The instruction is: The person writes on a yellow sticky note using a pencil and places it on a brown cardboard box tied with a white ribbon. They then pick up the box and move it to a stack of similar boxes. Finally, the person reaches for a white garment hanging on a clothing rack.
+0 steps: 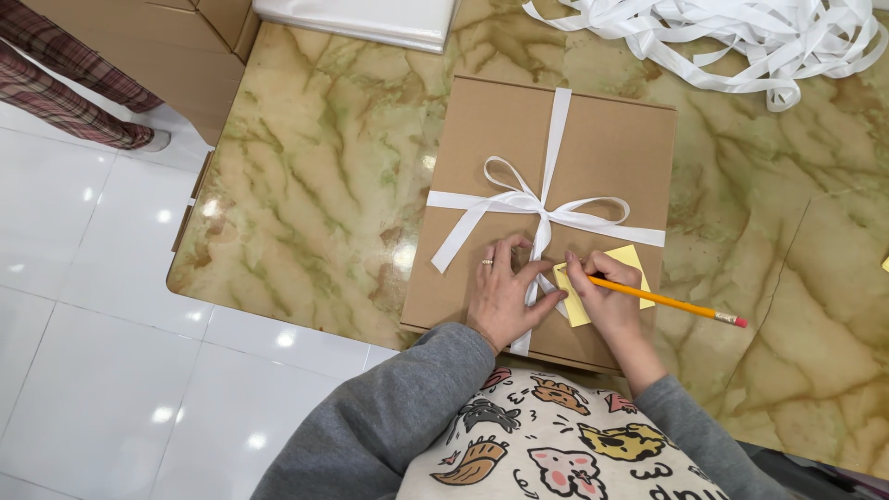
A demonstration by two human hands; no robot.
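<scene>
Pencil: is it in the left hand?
No, the yellow pencil is held in the right hand, its tip on the yellow sticky note, while the left hand lies flat on the brown box.

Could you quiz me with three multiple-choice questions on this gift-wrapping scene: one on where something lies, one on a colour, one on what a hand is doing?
1. Where does the yellow note lie?
A. on the floor
B. on the box, near its lower right part
C. under the loose ribbon pile

2. What colour is the ribbon tied round the box?
A. white
B. red
C. green

3. What does the right hand hold?
A. scissors
B. nothing
C. a pencil

Answers: 1 B, the note lies on the brown lid by the bow. 2 A, the band and bow are white. 3 C, the fingers close on a pencil whose tip is at the note, while the left hand rests flat beside it.
</scene>
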